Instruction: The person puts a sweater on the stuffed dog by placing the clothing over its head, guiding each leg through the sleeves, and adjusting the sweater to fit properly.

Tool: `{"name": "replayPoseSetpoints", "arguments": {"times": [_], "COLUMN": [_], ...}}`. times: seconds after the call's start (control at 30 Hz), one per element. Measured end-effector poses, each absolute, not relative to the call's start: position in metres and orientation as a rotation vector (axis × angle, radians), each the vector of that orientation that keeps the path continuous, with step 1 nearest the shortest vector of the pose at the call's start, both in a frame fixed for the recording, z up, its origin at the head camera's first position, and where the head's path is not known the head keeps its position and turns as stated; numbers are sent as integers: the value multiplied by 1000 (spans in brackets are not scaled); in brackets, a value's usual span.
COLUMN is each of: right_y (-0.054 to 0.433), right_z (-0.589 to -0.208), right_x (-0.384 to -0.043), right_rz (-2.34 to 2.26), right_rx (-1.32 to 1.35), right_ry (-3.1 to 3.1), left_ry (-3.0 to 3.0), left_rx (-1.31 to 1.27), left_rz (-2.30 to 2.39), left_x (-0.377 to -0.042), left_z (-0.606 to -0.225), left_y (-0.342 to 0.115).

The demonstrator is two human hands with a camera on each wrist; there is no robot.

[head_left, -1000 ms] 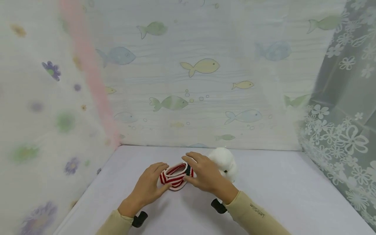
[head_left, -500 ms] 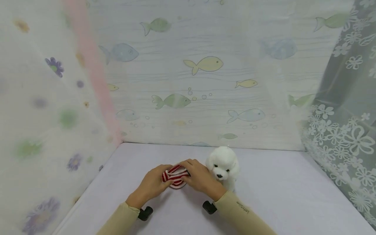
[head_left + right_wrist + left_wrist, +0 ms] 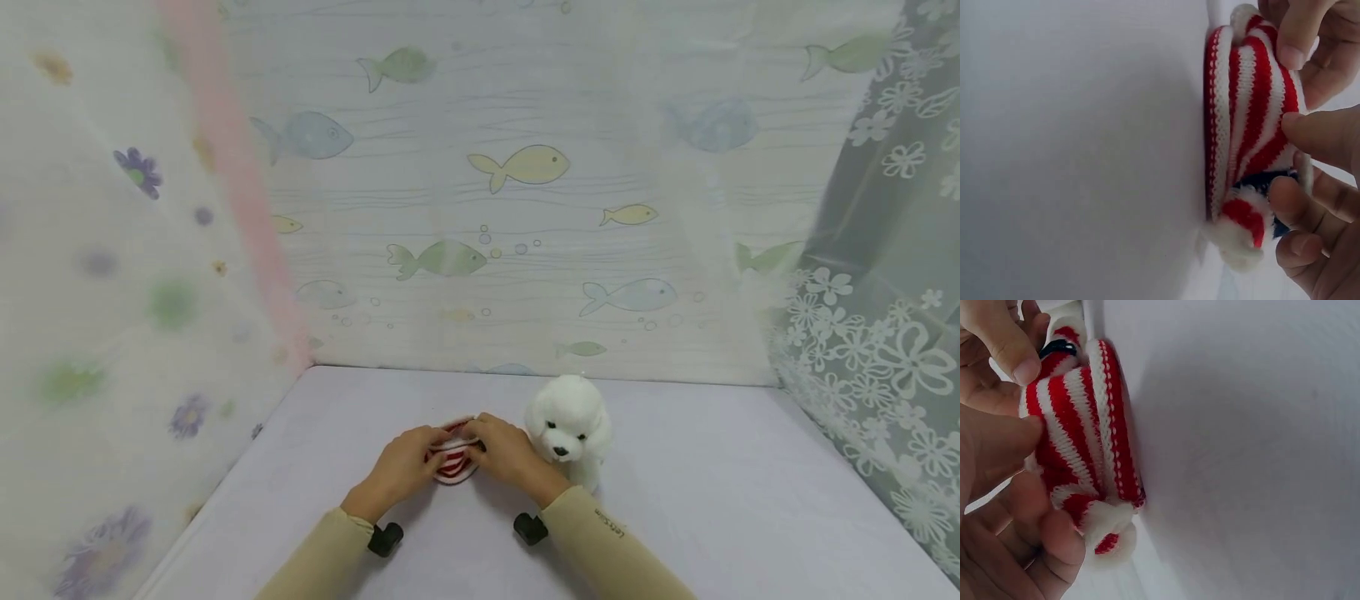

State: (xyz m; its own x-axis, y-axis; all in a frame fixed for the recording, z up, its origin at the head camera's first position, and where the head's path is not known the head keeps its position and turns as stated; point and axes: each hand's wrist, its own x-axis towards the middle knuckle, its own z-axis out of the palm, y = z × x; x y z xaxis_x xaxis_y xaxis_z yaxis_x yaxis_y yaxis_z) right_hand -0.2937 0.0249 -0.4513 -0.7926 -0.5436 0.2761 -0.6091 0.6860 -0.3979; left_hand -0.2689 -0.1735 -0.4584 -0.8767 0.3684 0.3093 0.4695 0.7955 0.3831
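Note:
A small knitted sweater (image 3: 455, 463) with red and white stripes sits on the white table, between both hands. My left hand (image 3: 399, 468) pinches its left side at the neck opening, thumb on the near face and fingers curled behind. My right hand (image 3: 512, 452) grips the opposite side in the same way. In the left wrist view the sweater (image 3: 1072, 431) shows a white ribbed hem lying along the table and a short sleeve near the fingers. A dark blue patch on the sweater (image 3: 1259, 112) appears beside the right fingers in the right wrist view.
A white plush dog (image 3: 570, 421) stands on the table (image 3: 697, 492) just right of the right hand, facing the camera. Fish-patterned curtain (image 3: 517, 167) closes the back; flowered curtains hang at both sides. Black wrist cameras (image 3: 531, 528) sit beneath the wrists.
Both hands have closed in on the sweater from its sides and now pinch its upper edge, bunching it narrower. The plush dog, partly hidden behind the right hand before, now shows its face.

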Motion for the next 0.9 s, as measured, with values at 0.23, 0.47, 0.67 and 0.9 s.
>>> {"name": "replayPoseSetpoints", "arguments": {"times": [0.23,0.47,0.67,0.9], "right_y": [22,24,26,24], "right_z": [-446,-445,-450,-443], "right_x": [-286,-284,-283,-274], "right_rz": [710,633,669,712], "right_rx": [988,942,961,956], "right_ry": [-2786,-2803,-2729,-2675], "left_ry": [-2781,-2793,-2796,-2764], "left_rx": [-652,-674,-660,-676], "left_rz": [-650,-654,-686,-730], "left_x": [-267,-266,-264,-259], "left_z": [-452,-451,-449,-439], "left_y": [-175,-178,-179,-185]}}
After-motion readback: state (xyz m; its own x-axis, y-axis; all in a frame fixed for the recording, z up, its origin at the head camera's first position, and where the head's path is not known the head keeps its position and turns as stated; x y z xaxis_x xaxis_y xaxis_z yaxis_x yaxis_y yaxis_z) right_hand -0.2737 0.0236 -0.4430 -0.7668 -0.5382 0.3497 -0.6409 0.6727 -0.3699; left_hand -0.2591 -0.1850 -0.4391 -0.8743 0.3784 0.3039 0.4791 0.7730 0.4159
